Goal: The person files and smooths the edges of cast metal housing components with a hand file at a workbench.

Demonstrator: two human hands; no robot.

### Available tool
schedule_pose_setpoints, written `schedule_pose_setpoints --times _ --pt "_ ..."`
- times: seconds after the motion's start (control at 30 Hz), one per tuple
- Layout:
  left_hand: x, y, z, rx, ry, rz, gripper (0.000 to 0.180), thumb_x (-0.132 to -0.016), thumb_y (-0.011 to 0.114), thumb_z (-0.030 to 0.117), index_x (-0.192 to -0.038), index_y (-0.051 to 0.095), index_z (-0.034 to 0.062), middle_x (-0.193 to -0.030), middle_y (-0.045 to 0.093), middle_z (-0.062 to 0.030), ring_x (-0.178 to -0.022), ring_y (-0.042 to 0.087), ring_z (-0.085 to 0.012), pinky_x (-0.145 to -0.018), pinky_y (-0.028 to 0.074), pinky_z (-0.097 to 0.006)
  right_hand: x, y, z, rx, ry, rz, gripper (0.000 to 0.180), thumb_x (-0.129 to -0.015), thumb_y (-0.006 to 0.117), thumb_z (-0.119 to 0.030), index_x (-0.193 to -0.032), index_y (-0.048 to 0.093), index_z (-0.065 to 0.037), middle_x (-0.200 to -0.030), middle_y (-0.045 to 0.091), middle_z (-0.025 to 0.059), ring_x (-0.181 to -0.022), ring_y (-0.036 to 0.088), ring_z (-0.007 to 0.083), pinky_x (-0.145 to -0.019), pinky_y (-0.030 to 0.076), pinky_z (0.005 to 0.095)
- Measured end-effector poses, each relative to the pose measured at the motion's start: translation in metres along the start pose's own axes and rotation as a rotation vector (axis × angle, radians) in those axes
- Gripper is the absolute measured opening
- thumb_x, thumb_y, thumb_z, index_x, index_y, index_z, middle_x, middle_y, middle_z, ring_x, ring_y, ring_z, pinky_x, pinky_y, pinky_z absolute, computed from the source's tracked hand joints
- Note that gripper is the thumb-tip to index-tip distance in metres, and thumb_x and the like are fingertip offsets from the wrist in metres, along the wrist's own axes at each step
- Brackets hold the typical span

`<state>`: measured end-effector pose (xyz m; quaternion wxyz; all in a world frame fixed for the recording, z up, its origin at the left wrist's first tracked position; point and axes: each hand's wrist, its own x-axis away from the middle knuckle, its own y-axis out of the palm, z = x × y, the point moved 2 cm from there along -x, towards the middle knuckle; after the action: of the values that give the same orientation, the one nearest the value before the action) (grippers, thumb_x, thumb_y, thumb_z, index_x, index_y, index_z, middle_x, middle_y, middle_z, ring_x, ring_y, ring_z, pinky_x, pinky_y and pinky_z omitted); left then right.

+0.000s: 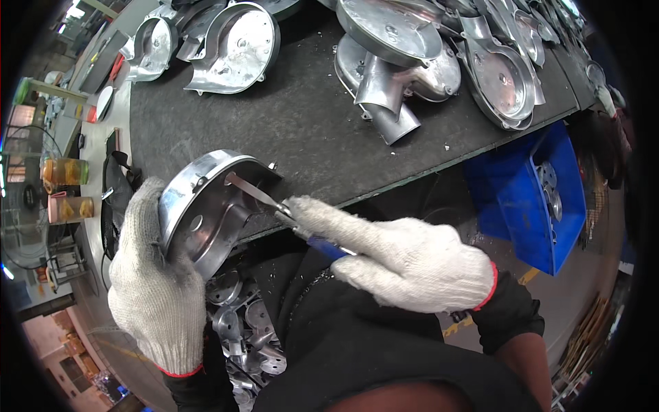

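My left hand (154, 281), in a white knit glove with a red cuff, grips the side of a shiny cast-metal blower housing (230, 218). The housing is tilted up at the table's near edge, its hollow side facing right. In my right hand (412, 264), gloved the same way, is a scraper-like hand tool (255, 193) with a narrow flat metal blade and a blue handle. The blade's end reaches the inside of the housing near its upper rim. My fingers wrap the handle, with the forefinger stretched along it toward the blade.
Several similar castings (240, 48) lie on the dark table mat (288, 117) at the far left. More are piled (395, 62) at the far right. A blue bin (528, 206) with metal parts stands below the table's right side. Smaller metal parts (244, 329) lie below, near my lap.
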<state>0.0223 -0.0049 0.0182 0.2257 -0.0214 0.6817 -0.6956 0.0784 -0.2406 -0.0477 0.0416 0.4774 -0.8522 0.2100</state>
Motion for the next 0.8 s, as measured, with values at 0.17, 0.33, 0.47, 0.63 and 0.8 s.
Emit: schedule_pose_setpoints --times 0.17,0.33,0.47,0.63,0.8 --pt "-0.006 0.008 -0.008 -0.001 0.064 0.013 0.059 -0.081 0.079 0.001 -0.137 0.066 0.0143 -0.118 0.076 -0.0126 -0.107 0.075 -0.0302 -0.089 0.059 -0.038 -0.003 0.0 -0.016 0.288 0.126 -0.101 0.08 -0.1 0.062 -0.021 -0.168 0.02 -0.026 -0.114 0.075 0.0192 -0.083 0.075 0.0373 -0.075 0.062 0.0465" --pt "-0.005 -0.008 -0.005 0.016 -0.03 -0.027 0.054 -0.083 0.08 0.004 -0.133 0.067 0.0138 -0.116 0.076 -0.0127 -0.105 0.076 -0.0305 -0.087 0.059 -0.04 0.009 0.01 -0.036 0.811 -0.015 0.164 0.066 -0.098 0.064 -0.026 -0.159 0.042 -0.039 -0.08 0.062 0.0129 -0.055 0.067 0.0284 -0.048 0.056 0.0411" --pt "-0.016 0.012 0.006 -0.055 0.047 -0.05 0.049 -0.085 0.08 0.005 -0.131 0.066 0.0152 -0.116 0.077 -0.0123 -0.102 0.077 -0.0284 -0.083 0.061 -0.041 -0.003 0.002 -0.028 1.424 -0.111 0.501 0.048 -0.092 0.071 -0.043 -0.138 0.064 -0.052 -0.066 0.046 0.0033 -0.042 0.053 0.0154 -0.034 0.045 0.0312" --pt "-0.009 0.0 0.002 0.159 -0.048 -0.112 0.037 -0.1 0.064 0.003 -0.137 0.061 0.0094 -0.119 0.074 -0.0175 -0.105 0.075 -0.0263 -0.087 0.06 -0.036 -0.008 -0.01 -0.029 1.265 0.237 0.151 0.051 -0.095 0.072 -0.042 -0.144 0.058 -0.048 -0.065 0.058 0.0086 -0.043 0.058 0.018 -0.031 0.041 0.0308" --pt "-0.01 0.016 0.004 0.234 -0.07 -0.14 0.041 -0.098 0.063 -0.001 -0.138 0.061 0.0089 -0.12 0.074 -0.0171 -0.108 0.075 -0.0268 -0.089 0.06 -0.036 -0.02 -0.009 -0.004 -0.031 0.304 -0.09 0.079 -0.1 0.062 -0.026 -0.168 0.022 -0.027 -0.07 0.063 0.0074 -0.048 0.06 0.0173 -0.045 0.051 0.0307"
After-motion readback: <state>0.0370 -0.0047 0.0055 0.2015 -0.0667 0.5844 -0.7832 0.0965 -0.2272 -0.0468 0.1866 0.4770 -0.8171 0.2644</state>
